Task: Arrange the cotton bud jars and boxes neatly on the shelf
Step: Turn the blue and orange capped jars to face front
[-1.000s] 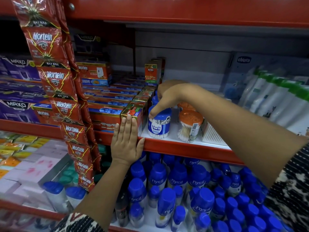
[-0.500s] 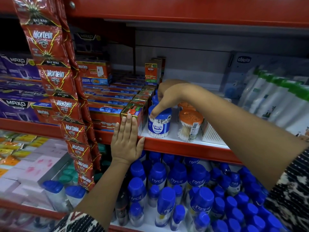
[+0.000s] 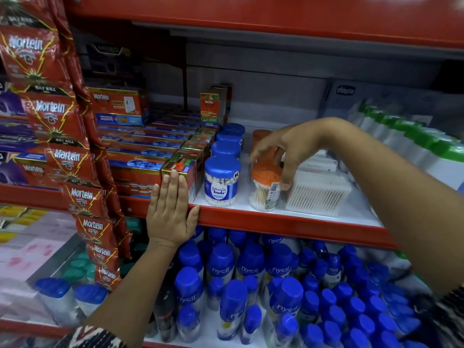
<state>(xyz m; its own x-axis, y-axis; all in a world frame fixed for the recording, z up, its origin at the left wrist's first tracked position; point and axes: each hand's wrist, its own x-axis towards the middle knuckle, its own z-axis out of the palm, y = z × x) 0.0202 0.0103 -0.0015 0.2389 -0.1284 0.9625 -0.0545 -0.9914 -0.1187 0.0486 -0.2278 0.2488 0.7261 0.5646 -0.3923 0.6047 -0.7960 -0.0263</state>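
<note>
Nearest, on the lower shelf, stand crowded blue-capped bottles (image 3: 281,280), no part of this job. Above them the left hand (image 3: 172,209) lies flat and spread, holding nothing, its palm against the red shelf edge (image 3: 276,219) and its fingertips on the front of a small Mortein carton (image 3: 184,175).

Just right of that carton stands the front blue-lidded jar (image 3: 221,182), upright, clear-walled and packed with white buds, heading a file of 4 such jars running far into the shelf. Right of it, with a gap between, is the orange-lidded jar (image 3: 266,187), also upright, its long axis vertical, wooden sticks showing through the clear wall. The right hand (image 3: 288,151) comes down on it from above and the right, fingers curled over the lid and thumb (image 3: 287,180) pressed low on the jar's right side, so it grips the jar narrowly. This hand is plainly the nearer 1; the left is well apart.

Touching the thumb's far side sits a clear box of white buds (image 3: 317,192), lying flat. The jar seems to want squaring between the blue file and this box. Behind it another orange lid (image 3: 261,136) shows.
</note>
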